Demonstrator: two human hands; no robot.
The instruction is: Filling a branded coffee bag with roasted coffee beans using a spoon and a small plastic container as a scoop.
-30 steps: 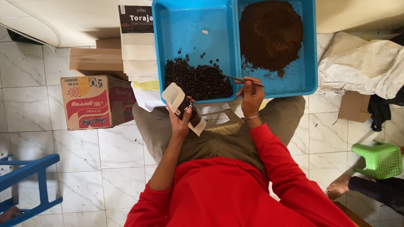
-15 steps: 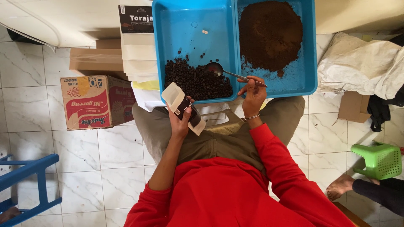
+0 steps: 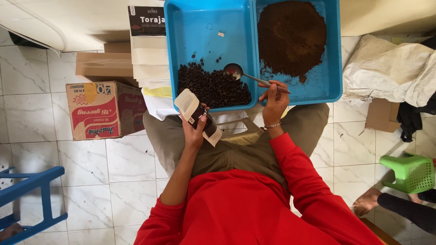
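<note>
**Spoon lifted over the beans, pouch held open at your lap**

Your right hand (image 3: 274,102) pinches the thin handle of a metal spoon (image 3: 234,71), fingers closed on it; the bowl sits over the upper edge of the coffee bean pile (image 3: 212,86), and whether it touches the beans can't be told. Your left hand (image 3: 194,131) is clamped round a small white pouch (image 3: 196,112) with a dark label, mouth open and tilted up toward the tray, just below its near rim. The hands are apart, pouch on the left, spoon on the right.

Around: a blue plastic tray (image 3: 204,31) holds the beans, and a second blue tray (image 3: 324,84) touching it on the right holds a heap of ground coffee (image 3: 291,36). Both rest across your knees. The near rim of the bean tray lies between pouch and beans. A stack of flat white pouches (image 3: 147,56) lies left of the trays, next to a printed cardboard box (image 3: 105,110). A crumpled white sack (image 3: 386,72) lies at the right, a green plastic stool (image 3: 409,172) with another person's bare foot (image 3: 367,202) beside it at lower right, and a blue frame (image 3: 29,195) at lower left.

Versus half a second ago: the spoon has moved up and left, its bowl now clear above the pile rather than down in the beans. Pouch and left hand are unchanged.

Textures: beans dark and glossy, grounds fine and matte brown, trays smooth hard plastic, floor white marbled tile, your sleeves red fabric.
</note>
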